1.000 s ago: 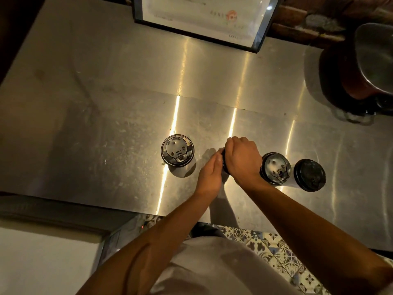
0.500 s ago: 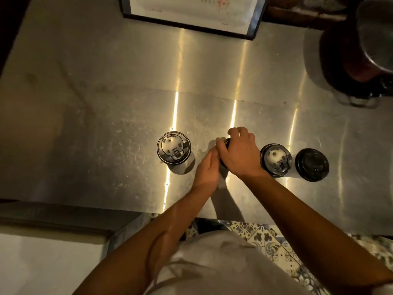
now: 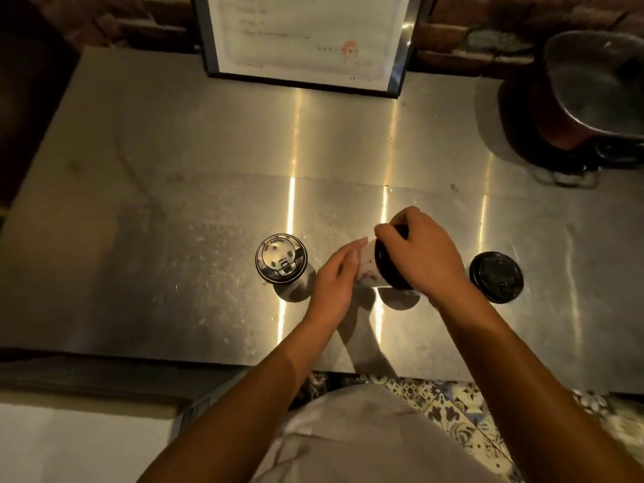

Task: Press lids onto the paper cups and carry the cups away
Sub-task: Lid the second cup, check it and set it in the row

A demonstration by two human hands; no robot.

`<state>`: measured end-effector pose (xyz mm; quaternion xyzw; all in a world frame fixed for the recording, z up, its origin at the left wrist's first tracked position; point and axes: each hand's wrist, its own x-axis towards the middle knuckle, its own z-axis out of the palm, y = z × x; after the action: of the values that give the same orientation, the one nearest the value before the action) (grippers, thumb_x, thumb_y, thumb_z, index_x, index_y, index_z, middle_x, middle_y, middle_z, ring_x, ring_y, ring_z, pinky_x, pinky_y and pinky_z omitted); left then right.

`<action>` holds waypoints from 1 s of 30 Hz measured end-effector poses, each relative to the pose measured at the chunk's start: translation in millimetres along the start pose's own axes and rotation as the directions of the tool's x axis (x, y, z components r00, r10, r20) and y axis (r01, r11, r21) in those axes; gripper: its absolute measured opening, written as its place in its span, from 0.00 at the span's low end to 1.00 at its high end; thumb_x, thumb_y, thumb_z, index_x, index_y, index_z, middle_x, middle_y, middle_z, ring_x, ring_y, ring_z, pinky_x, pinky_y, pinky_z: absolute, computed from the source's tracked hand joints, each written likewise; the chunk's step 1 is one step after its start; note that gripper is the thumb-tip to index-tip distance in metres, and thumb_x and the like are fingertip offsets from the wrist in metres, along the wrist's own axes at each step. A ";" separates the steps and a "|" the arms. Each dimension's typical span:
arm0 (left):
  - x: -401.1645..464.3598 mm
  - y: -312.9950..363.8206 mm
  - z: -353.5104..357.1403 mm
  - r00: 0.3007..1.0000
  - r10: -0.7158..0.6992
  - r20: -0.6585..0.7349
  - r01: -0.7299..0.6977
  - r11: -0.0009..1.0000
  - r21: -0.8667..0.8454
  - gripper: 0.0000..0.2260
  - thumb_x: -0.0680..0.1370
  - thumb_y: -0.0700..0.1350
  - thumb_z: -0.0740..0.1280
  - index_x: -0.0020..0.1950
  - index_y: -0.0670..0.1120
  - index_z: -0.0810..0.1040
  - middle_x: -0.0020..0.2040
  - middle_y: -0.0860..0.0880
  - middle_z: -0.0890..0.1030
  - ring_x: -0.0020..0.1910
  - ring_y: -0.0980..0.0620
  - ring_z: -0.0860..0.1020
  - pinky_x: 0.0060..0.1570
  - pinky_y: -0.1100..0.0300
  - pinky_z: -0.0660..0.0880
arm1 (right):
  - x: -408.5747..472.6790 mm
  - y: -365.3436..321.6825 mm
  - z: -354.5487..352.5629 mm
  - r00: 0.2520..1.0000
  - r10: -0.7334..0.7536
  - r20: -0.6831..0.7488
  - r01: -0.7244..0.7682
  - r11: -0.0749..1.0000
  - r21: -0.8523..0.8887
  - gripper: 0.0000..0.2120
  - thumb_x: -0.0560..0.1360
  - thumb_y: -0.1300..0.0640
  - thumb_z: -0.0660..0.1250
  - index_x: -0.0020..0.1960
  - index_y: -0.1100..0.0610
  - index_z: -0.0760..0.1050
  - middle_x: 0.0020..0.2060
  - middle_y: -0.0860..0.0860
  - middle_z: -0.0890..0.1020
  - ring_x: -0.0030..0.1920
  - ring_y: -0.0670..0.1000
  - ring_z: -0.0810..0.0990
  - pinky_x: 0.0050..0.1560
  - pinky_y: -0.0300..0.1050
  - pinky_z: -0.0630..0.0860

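On the left of the metal counter point(image 3: 139, 203) stands a cup with a lid point(image 3: 281, 258). It is upright and no hand touches it. It sits just left of the left hand.

The left hand point(image 3: 336, 277) comes next. Its fingers lie flat against the white side of the middle cup point(image 3: 369, 264). The hand is not shut tight around the cup. It props it from the left.

The middle cup is between the two hands, in the near part of the counter. It looks lifted and tipped, with its top leaning to the right and its white side showing on the left. So its long way runs about left to right now, not straight up.

The right hand point(image 3: 420, 256) is clamped over the black lid point(image 3: 386, 270) on top of that cup. The fingers curl over the far edge of the lid. I think this hand is doing the pressing or the lifting, and it has the firmer hold.

Just right of the right hand sits another black lid point(image 3: 496, 277). I cannot tell if a cup is under it.

Far off on the right is a pot point(image 3: 589, 88). At the far edge in the middle stands a framed sign point(image 3: 306, 40).

To carry the middle cup away, I think it should be upright first, so nothing spills.
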<state>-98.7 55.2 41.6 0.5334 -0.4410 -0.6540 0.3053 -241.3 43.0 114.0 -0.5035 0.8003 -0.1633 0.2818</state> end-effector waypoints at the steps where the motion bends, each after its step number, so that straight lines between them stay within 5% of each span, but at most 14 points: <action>1: -3.2 8.3 0.1 1.000 0.026 0.004 -0.026 1.000 -0.002 0.13 0.78 0.67 0.61 0.61 0.73 0.78 0.61 0.64 0.81 0.58 0.69 0.79 0.50 0.72 0.76 | -4.6 0.6 -10.0 1.000 0.013 0.027 -0.016 0.995 0.101 0.14 0.79 0.39 0.63 0.56 0.49 0.74 0.49 0.47 0.79 0.49 0.52 0.80 0.50 0.52 0.79; 6: -14.5 45.3 -12.5 0.998 0.060 0.002 -0.060 0.997 -0.038 0.21 0.72 0.67 0.68 0.63 0.63 0.80 0.60 0.53 0.82 0.57 0.52 0.84 0.52 0.53 0.83 | -14.3 4.5 -38.1 0.994 0.016 0.104 -0.068 0.855 0.515 0.10 0.82 0.48 0.64 0.56 0.53 0.80 0.52 0.47 0.83 0.54 0.51 0.81 0.52 0.45 0.76; 11: -26.5 79.3 -19.9 0.969 0.236 -0.070 -0.232 0.971 0.055 0.12 0.70 0.65 0.72 0.52 0.67 0.80 0.54 0.55 0.83 0.55 0.51 0.84 0.45 0.54 0.85 | -28.6 6.1 -43.1 0.982 0.078 0.170 -0.182 0.624 0.760 0.24 0.73 0.37 0.64 0.57 0.54 0.83 0.52 0.55 0.86 0.54 0.58 0.85 0.52 0.51 0.80; 13: -32.5 87.8 -19.1 0.938 0.329 -0.105 -0.313 0.938 0.147 0.12 0.69 0.65 0.72 0.50 0.68 0.78 0.51 0.59 0.83 0.52 0.56 0.84 0.42 0.63 0.82 | -34.7 11.2 -43.6 0.973 0.105 0.207 -0.230 0.564 0.793 0.25 0.72 0.33 0.65 0.57 0.49 0.83 0.54 0.56 0.86 0.57 0.60 0.86 0.56 0.58 0.81; 18: -37.7 96.3 -20.8 0.886 0.456 -0.080 -0.402 0.843 0.358 0.14 0.71 0.65 0.70 0.54 0.69 0.72 0.55 0.63 0.78 0.54 0.57 0.81 0.44 0.69 0.80 | -40.4 4.6 -41.5 0.960 0.130 0.249 -0.279 0.538 0.795 0.29 0.68 0.27 0.65 0.60 0.44 0.80 0.49 0.54 0.88 0.49 0.57 0.89 0.38 0.52 0.85; 21: -41.5 100.8 -26.2 0.913 0.408 0.000 -0.399 0.892 0.215 0.16 0.79 0.60 0.63 0.67 0.63 0.70 0.57 0.60 0.78 0.55 0.58 0.82 0.43 0.65 0.82 | -40.4 1.6 -43.1 0.969 0.156 0.190 -0.244 0.511 0.824 0.24 0.72 0.31 0.64 0.58 0.46 0.81 0.46 0.55 0.88 0.46 0.57 0.89 0.35 0.49 0.83; 23: -46.0 105.1 -28.4 0.942 0.335 -0.010 -0.330 0.933 0.145 0.22 0.79 0.66 0.57 0.72 0.63 0.69 0.56 0.53 0.80 0.51 0.59 0.84 0.37 0.61 0.83 | -39.7 1.4 -46.7 0.974 0.154 0.164 -0.221 0.518 0.826 0.22 0.71 0.31 0.64 0.55 0.45 0.82 0.45 0.54 0.88 0.44 0.56 0.89 0.34 0.49 0.83; 26: -53.3 108.9 -25.9 0.965 0.259 -0.045 -0.250 0.957 0.150 0.18 0.80 0.66 0.59 0.66 0.61 0.74 0.54 0.50 0.81 0.41 0.56 0.85 0.32 0.62 0.81 | -40.1 -3.4 -47.4 0.979 0.146 0.143 -0.202 0.577 0.791 0.28 0.63 0.28 0.63 0.54 0.45 0.81 0.44 0.53 0.87 0.42 0.54 0.89 0.35 0.48 0.83; 30: -53.5 108.8 -24.0 0.970 0.240 -0.032 -0.229 0.953 0.199 0.03 0.83 0.57 0.63 0.56 0.63 0.73 0.53 0.54 0.80 0.46 0.60 0.83 0.32 0.64 0.80 | -42.9 -9.3 -48.5 0.980 0.153 0.127 -0.194 0.598 0.777 0.30 0.63 0.30 0.62 0.57 0.47 0.78 0.49 0.54 0.84 0.47 0.58 0.87 0.37 0.50 0.84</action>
<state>-70.2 49.5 161.7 0.5226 -0.5541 -0.5519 0.3396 -250.2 76.4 169.5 -0.2529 0.6859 -0.4568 0.5068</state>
